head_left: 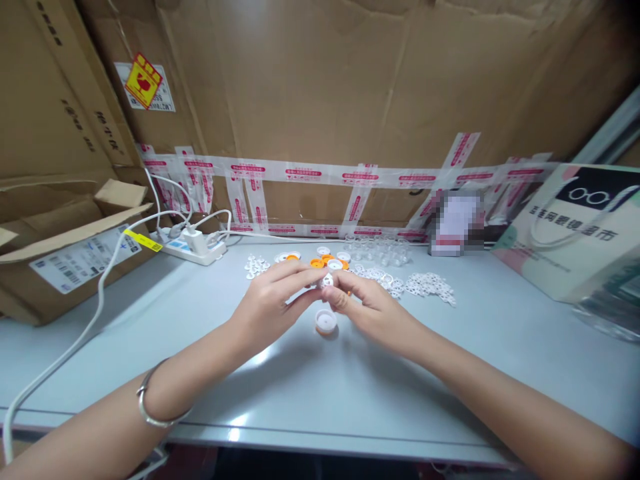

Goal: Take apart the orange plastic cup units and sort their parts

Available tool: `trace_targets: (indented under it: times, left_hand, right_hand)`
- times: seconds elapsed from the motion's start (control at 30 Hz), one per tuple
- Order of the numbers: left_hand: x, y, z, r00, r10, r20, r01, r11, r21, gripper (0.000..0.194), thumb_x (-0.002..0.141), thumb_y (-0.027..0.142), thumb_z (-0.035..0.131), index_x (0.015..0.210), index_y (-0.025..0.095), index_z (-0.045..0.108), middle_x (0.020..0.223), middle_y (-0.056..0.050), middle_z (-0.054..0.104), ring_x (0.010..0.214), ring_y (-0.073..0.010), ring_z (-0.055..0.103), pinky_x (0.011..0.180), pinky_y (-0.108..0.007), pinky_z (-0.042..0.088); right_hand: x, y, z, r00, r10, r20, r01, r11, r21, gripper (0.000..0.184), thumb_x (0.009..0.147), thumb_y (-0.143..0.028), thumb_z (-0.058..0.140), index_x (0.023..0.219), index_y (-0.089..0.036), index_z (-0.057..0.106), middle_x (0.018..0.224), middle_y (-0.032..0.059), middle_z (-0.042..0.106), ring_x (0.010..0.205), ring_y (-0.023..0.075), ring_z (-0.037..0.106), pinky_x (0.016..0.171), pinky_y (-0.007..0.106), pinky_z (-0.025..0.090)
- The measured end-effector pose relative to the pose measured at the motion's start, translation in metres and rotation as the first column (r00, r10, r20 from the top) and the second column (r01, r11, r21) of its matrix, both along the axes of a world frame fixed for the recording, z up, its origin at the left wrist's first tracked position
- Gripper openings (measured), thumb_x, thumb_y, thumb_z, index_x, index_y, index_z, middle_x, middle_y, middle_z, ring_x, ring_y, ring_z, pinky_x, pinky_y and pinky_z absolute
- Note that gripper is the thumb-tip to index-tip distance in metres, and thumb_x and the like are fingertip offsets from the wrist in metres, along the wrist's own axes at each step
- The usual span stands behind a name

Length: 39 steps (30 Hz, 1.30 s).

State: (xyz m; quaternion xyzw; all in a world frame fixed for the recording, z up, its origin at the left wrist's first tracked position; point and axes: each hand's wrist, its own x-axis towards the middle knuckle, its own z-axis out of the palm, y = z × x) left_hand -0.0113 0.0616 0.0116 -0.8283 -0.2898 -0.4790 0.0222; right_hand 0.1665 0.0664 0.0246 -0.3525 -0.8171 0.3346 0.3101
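A small white plastic part (327,281) with holes in it is pinched between my two hands above the table. My left hand (274,301) grips it from the left with thumb and fingers together. From the right, my right hand (367,298) closes on the same part with thumb and forefinger. Just below my hands stands a round white cap (327,321) with an orange base. Behind my fingers lie several orange and white round caps (334,265), partly hidden. Little white pieces (257,265) are scattered beyond my left hand, and flat white perforated pieces (429,285) are heaped beyond my right.
Clear plastic cups (385,250) stand at the back. A power strip (195,247) with white cables sits at the back left, near an open cardboard box (70,247). A paper bag (575,233) stands at the right. Large cardboard (320,87) walls off the rear.
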Motion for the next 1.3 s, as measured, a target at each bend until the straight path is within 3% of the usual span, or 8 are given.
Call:
trace_targets:
  times: [0.17,0.37,0.6,0.83,1.1,1.3]
  left_hand:
    - [0.000,0.003,-0.002,0.998,0.038,-0.059,-0.035,0.998,0.048,0.021,0.083,0.017,0.052,0.103,0.019,0.060,0.079,-0.003,0.061,0.072,-0.0113,0.057,0.065,-0.024,0.048]
    - [0.000,0.003,-0.007,0.984,0.088,-0.154,-0.061,0.984,0.168,0.020,0.083,0.015,0.052,0.103,0.017,0.057,0.080,-0.004,0.063,0.071,-0.0104,0.058,0.064,-0.023,0.049]
    - [-0.001,0.001,-0.012,0.957,0.175,-0.232,-0.115,0.961,0.253,0.018,0.084,0.014,0.050,0.100,0.018,0.057,0.081,-0.003,0.064,0.073,-0.0115,0.059,0.065,-0.024,0.047]
    - [0.000,0.000,-0.020,0.933,0.239,-0.270,-0.153,0.940,0.304,0.018,0.084,0.011,0.047,0.099,0.016,0.056,0.076,-0.002,0.062,0.068,-0.0115,0.056,0.064,-0.025,0.044]
    - [0.002,0.000,-0.022,0.918,0.260,-0.299,-0.180,0.945,0.272,0.015,0.086,0.016,0.047,0.096,0.016,0.058,0.069,-0.002,0.059,0.062,-0.0113,0.053,0.059,-0.024,0.043]
    - [0.002,0.010,-0.024,0.974,0.116,-0.194,-0.094,0.988,0.120,0.018,0.085,0.017,0.048,0.098,0.016,0.060,0.076,-0.004,0.062,0.070,-0.0121,0.058,0.064,-0.024,0.048]
  right_hand:
    - [0.004,0.003,0.003,0.986,-0.103,-0.131,0.094,0.993,-0.074,0.031,0.085,-0.041,0.043,0.080,-0.018,0.063,0.074,0.0016,0.061,0.069,0.0125,0.054,0.061,0.024,0.043]
    - [0.005,0.002,0.000,0.980,-0.111,-0.163,0.100,0.992,-0.075,0.024,0.082,-0.034,0.050,0.080,-0.021,0.071,0.076,0.0002,0.067,0.073,0.0141,0.060,0.066,0.025,0.046]
    - [0.003,0.004,-0.014,0.965,-0.116,-0.237,0.081,0.985,-0.151,0.023,0.080,-0.034,0.053,0.093,-0.025,0.070,0.080,0.0014,0.070,0.079,0.0176,0.063,0.066,0.029,0.050]
    - [0.000,0.003,-0.029,0.917,-0.167,-0.361,0.083,0.968,-0.236,0.023,0.076,-0.036,0.058,0.089,-0.022,0.072,0.074,0.0025,0.069,0.071,0.0158,0.062,0.069,0.031,0.052]
    - [-0.007,0.007,-0.029,0.848,-0.274,-0.453,0.010,0.864,-0.504,0.024,0.069,-0.038,0.065,0.081,-0.019,0.072,0.074,0.0016,0.068,0.069,0.0134,0.063,0.073,0.030,0.053]
    - [-0.006,0.012,-0.032,0.825,-0.321,-0.465,-0.049,0.779,-0.625,0.021,0.069,-0.035,0.064,0.074,-0.015,0.067,0.072,0.0033,0.067,0.071,0.0126,0.063,0.069,0.026,0.051]
